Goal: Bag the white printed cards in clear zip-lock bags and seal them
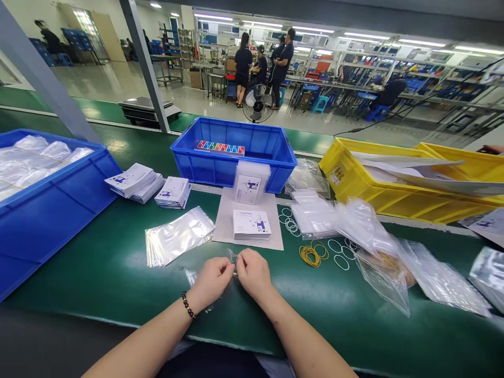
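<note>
My left hand (pixel 211 283), with a beaded bracelet at the wrist, and my right hand (pixel 254 272) meet over the green table. Both are closed, pinching a clear plastic bag (pixel 190 276) whose outline mostly hides under the fingers. Just beyond them, a stack of printed white booklets (pixel 252 224) lies on a grey cardboard sheet (pixel 224 218). Behind that stack stands a clear plastic pack (pixel 260 181) with a printed card in front. Left of my hands is a fanned pile of flat silvery clear bags (pixel 179 236).
Two booklet stacks (pixel 137 180) lie farther left, beside a blue bin (pixel 51 215) of bagged items. A blue crate (pixel 236 136) and a yellow crate (pixel 378 194) stand behind. To the right are yellow rubber bands (pixel 310 255), white rings and bagged items (pixel 315 212).
</note>
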Available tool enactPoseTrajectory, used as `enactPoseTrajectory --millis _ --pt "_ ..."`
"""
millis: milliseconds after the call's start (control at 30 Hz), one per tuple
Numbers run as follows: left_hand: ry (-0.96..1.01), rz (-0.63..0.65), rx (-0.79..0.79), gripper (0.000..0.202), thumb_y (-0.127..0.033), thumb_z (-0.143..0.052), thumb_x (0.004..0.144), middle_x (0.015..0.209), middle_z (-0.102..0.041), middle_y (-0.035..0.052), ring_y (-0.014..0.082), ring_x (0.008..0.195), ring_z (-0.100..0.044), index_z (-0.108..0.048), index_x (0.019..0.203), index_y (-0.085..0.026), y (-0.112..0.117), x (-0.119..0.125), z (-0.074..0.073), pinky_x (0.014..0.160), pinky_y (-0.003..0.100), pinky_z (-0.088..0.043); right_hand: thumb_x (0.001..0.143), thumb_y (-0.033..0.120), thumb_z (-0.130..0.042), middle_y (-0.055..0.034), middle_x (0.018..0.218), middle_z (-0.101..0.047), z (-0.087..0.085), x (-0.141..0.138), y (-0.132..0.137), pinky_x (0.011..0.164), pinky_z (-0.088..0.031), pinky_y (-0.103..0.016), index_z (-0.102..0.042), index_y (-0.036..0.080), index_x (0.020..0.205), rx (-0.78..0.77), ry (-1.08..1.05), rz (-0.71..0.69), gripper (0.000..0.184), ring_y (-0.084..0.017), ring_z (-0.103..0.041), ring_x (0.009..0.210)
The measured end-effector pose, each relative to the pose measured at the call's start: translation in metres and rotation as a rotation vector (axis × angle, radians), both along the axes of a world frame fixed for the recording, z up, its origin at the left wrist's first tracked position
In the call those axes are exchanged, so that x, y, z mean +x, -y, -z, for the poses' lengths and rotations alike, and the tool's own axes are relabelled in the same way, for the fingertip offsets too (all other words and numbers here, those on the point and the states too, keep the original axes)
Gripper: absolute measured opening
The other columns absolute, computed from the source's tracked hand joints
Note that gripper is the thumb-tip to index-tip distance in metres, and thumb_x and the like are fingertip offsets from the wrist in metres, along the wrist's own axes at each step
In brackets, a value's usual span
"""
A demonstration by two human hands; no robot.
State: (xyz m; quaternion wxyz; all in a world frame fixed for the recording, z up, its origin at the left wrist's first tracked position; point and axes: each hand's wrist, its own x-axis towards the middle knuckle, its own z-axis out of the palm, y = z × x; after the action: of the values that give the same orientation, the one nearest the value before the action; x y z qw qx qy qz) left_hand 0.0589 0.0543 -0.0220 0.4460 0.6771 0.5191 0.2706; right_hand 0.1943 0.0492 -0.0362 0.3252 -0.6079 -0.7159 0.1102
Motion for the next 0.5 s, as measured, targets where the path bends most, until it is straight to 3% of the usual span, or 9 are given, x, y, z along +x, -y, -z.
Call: enactPoseTrajectory --millis 67,167,267,300,367,433,500 --pt "0.015 -0.007 -0.05 0.034 -0.035 -0.042 0.074 0.046 -0.031 -0.0058 0.009 0.047 -0.03 -0.03 0.047 -0.019 -0.001 0.0 0.0 0.048 0.023 -0.024 0.084 0.016 -0.035 -0.0028 0.059 -0.052 -0.002 0.002 0.0 0.057 -0.037 -0.026 -0.054 0.018 0.064 0.118 0.051 0.028 0.027 -0.015 -0.048 0.058" --pt "0.096 -0.089 -0.147 0.036 -0.039 -0.045 0.072 0.045 -0.03 -0.0065 0.0078 0.044 -0.028 -0.031 0.045 -0.019 -0.007 -0.003 -0.001 0.045 0.022 -0.023 0.087 0.028 -0.039 -0.0089 0.079 -0.058 -0.008 0.003 0.004 0.064 -0.042 -0.028 -0.058 0.013 0.092 0.25 0.093 -0.083 0.024 -0.018 -0.052 0.072" --pt "0.134 -0.119 -0.211 0.039 -0.044 -0.044 0.074 0.042 -0.03 -0.0068 0.008 0.041 -0.028 -0.034 0.045 -0.02 -0.012 -0.008 -0.007 0.042 0.022 -0.025 0.087 0.028 -0.041 -0.0092 0.079 -0.058 -0.014 0.005 0.011 0.06 -0.042 -0.029 -0.06 0.015 0.089 0.24 0.151 -0.226 0.023 -0.018 -0.052 0.068" --pt "0.116 -0.118 -0.16 0.037 -0.044 -0.043 0.075 0.043 -0.034 -0.0057 0.0092 0.042 -0.032 -0.038 0.048 -0.019 -0.013 -0.01 -0.011 0.043 0.023 -0.029 0.087 0.024 -0.039 -0.0077 0.074 -0.058 -0.017 0.007 0.012 0.058 -0.041 -0.028 -0.061 0.015 0.084 0.209 0.15 -0.27 0.024 -0.017 -0.051 0.065" --pt "0.048 -0.073 0.095 0.028 -0.039 -0.044 0.078 0.058 -0.052 0.0 0.0145 0.057 -0.048 -0.052 0.062 -0.018 -0.013 -0.014 -0.018 0.056 0.028 -0.041 0.087 0.017 -0.036 -0.0049 0.067 -0.058 -0.022 0.013 0.013 0.056 -0.041 -0.025 -0.062 0.016 0.081 0.109 0.083 -0.349 0.026 -0.015 -0.051 0.061" --pt "-0.037 0.107 0.394 0.015 -0.03 -0.047 0.079 0.078 -0.06 0.0041 0.0194 0.083 -0.052 -0.058 0.08 -0.019 -0.013 -0.017 -0.028 0.081 0.036 -0.041 0.086 0.016 -0.038 -0.0035 0.068 -0.059 -0.029 0.022 0.013 0.057 -0.042 -0.023 -0.063 0.017 0.084 -0.033 -0.03 -0.405 0.025 -0.013 -0.054 0.062" --pt "-0.135 0.364 0.505 0.009 -0.022 -0.05 0.078 0.078 -0.06 0.003 0.0193 0.087 -0.051 -0.059 0.08 -0.02 -0.015 -0.02 -0.038 0.091 0.038 -0.035 0.084 0.016 -0.043 -0.0017 0.067 -0.061 -0.039 0.033 0.015 0.059 -0.042 -0.022 -0.065 0.018 0.08 -0.224 -0.121 -0.441 0.023 -0.012 -0.055 0.062"
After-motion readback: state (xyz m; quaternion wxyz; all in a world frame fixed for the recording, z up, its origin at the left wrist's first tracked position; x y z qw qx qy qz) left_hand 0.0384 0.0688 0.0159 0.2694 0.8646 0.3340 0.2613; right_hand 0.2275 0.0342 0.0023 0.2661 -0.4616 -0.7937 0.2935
